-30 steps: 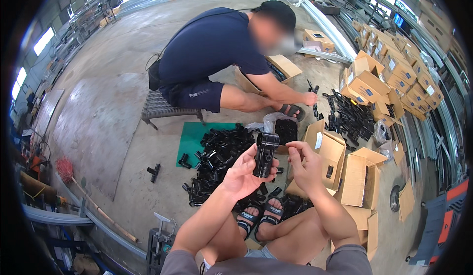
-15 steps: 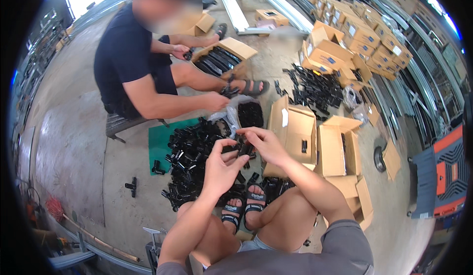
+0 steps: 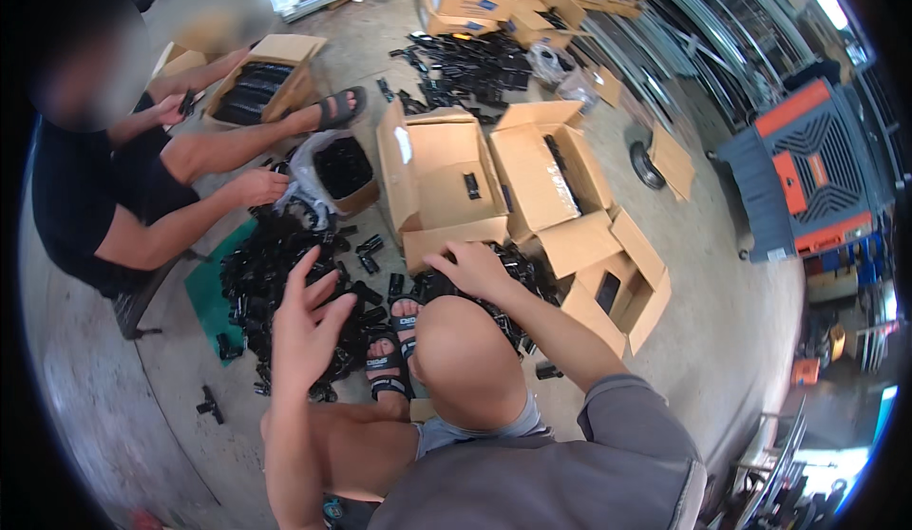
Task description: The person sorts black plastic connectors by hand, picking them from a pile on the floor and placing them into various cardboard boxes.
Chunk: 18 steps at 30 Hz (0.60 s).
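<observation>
My left hand [image 3: 306, 326] is raised over the left part of a pile of black pipe-joint fittings [image 3: 252, 278], its fingers spread and nothing visible in them. My right hand [image 3: 475, 269] hangs by the front edge of an open cardboard box [image 3: 437, 236], above more black fittings [image 3: 527, 283]. Its thumb and forefinger are apart and no object shows in it; its other fingers are partly hidden. One small black piece [image 3: 471, 185] lies inside that box. Between my hands a few loose fittings [image 3: 369, 255] rest on the floor.
Left, a seated co-worker [image 3: 85, 188] handles black parts beside a bag-lined box [image 3: 344, 174] and a filled carton [image 3: 255, 88]. Right of me stand two more open boxes [image 3: 579, 164]. Beyond are another black heap [image 3: 465, 69] and a grey-orange cabinet [image 3: 807, 174].
My view has swung to the right. My hands, together around a black fitting before, have parted, and the fitting no longer shows in either. The left hand has spread its fingers.
</observation>
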Tool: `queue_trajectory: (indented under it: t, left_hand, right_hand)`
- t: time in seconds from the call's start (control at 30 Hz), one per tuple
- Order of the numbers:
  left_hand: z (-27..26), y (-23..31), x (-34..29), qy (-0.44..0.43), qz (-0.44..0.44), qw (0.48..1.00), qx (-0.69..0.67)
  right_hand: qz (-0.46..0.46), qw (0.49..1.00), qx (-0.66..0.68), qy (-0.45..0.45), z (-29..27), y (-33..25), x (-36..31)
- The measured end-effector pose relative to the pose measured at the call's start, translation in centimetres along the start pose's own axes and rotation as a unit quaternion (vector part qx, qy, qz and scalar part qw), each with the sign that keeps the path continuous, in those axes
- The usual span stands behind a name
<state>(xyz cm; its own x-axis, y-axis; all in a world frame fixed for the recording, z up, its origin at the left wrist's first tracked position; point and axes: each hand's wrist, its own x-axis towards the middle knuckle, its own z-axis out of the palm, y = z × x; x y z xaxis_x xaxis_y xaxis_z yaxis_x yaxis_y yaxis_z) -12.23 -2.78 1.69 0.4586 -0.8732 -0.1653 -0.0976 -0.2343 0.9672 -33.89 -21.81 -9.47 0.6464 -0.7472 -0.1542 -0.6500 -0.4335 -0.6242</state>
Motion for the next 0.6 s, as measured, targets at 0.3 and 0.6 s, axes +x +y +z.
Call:
queue_trajectory:
  t: [0.3,0.6]
  left_hand:
    - [-7.0,-7.1,0.0,-0.113,-0.198,0.971,0.073]
    - [-14.6,-17.6,-1.3,-0.082,-0.226,0.925,0.293]
  right_hand:
    - [0.309,0.951,-0.003,0.015,1.3,13.3,-16.2]
    - [0.443,0.815,-0.011,0.374,-6.2,29.1,-19.1]
